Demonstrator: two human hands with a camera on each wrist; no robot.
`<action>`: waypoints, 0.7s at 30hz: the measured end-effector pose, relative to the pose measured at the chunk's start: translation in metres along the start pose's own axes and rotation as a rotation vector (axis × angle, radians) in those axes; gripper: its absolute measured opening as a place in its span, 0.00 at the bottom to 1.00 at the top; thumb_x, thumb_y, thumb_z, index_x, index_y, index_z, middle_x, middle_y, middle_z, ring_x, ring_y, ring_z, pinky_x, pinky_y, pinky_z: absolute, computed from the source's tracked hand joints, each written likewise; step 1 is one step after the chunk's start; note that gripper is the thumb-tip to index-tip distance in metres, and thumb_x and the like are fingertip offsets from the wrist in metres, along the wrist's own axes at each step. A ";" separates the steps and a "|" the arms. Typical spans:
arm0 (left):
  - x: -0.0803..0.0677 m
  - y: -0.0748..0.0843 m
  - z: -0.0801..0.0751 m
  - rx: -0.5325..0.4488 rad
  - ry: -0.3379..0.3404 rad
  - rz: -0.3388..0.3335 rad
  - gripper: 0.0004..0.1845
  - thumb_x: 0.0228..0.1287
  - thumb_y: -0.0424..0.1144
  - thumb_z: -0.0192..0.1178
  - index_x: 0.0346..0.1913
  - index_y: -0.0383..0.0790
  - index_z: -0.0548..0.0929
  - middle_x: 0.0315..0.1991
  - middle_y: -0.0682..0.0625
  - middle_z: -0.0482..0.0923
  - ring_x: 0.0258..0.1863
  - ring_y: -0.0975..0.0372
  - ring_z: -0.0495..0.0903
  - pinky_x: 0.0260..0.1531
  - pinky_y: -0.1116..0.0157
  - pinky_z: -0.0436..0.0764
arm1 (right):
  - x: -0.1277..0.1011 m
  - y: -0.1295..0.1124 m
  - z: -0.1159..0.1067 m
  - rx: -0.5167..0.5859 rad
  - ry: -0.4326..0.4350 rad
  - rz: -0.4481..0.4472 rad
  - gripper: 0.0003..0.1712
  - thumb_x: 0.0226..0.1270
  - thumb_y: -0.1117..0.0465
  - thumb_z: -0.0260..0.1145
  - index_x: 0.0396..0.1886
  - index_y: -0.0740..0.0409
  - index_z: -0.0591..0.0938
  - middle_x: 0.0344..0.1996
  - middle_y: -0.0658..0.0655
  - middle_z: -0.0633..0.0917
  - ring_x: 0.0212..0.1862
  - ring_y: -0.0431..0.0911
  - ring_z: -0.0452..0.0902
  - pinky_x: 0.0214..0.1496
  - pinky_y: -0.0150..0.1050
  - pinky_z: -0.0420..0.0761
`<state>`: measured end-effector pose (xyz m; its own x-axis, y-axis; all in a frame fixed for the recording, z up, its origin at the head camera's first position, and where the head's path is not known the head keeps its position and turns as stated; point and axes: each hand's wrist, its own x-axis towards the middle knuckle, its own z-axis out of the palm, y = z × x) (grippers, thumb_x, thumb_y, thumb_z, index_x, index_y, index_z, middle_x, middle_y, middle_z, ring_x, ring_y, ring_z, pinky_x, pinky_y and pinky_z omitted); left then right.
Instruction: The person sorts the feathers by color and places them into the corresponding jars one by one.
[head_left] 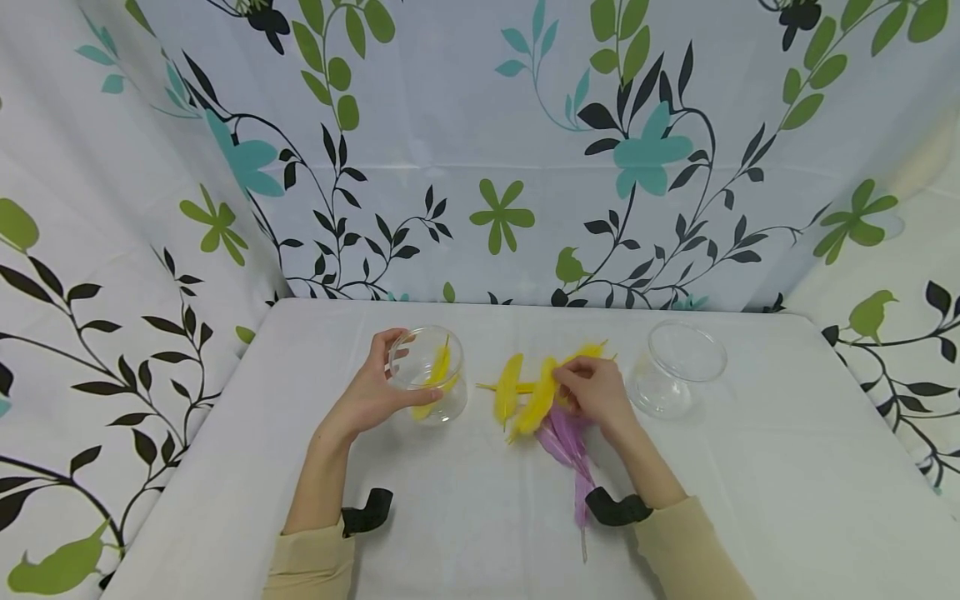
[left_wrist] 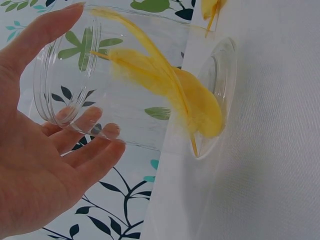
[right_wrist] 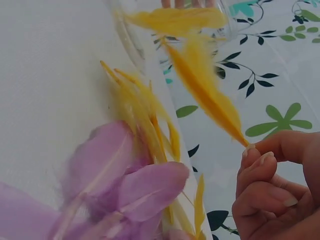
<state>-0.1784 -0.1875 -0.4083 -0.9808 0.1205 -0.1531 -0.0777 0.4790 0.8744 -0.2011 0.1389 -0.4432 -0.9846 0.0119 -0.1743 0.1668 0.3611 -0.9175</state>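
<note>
While right fingers pinch end of yellow feather, it slants left, away from far edge of tabletop; left fingers hold glass jar nearer left edge.

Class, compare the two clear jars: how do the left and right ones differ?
The left jar has yellow feathers inside; the right jar shows none. The left jar is gripped by the left hand; the right jar is in neither hand's grip. Both are clear, with round rims.
</note>
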 end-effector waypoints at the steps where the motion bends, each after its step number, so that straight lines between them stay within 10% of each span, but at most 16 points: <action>1: 0.000 0.000 0.000 0.001 0.000 -0.002 0.57 0.48 0.52 0.78 0.74 0.52 0.50 0.76 0.49 0.56 0.76 0.44 0.54 0.72 0.40 0.58 | -0.001 -0.001 -0.001 0.006 -0.001 -0.003 0.12 0.70 0.57 0.66 0.41 0.63 0.84 0.22 0.54 0.81 0.19 0.44 0.71 0.21 0.31 0.73; 21: -0.001 -0.001 -0.002 -0.010 -0.003 0.030 0.56 0.48 0.52 0.79 0.74 0.51 0.51 0.77 0.47 0.54 0.76 0.46 0.55 0.73 0.43 0.57 | -0.007 -0.012 -0.007 0.255 0.014 -0.005 0.17 0.71 0.56 0.66 0.41 0.69 0.82 0.19 0.54 0.80 0.16 0.43 0.69 0.18 0.30 0.71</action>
<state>-0.1782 -0.1898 -0.4079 -0.9822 0.1377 -0.1280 -0.0497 0.4662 0.8833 -0.1964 0.1407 -0.4283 -0.9859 0.0242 -0.1657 0.1674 0.1141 -0.9793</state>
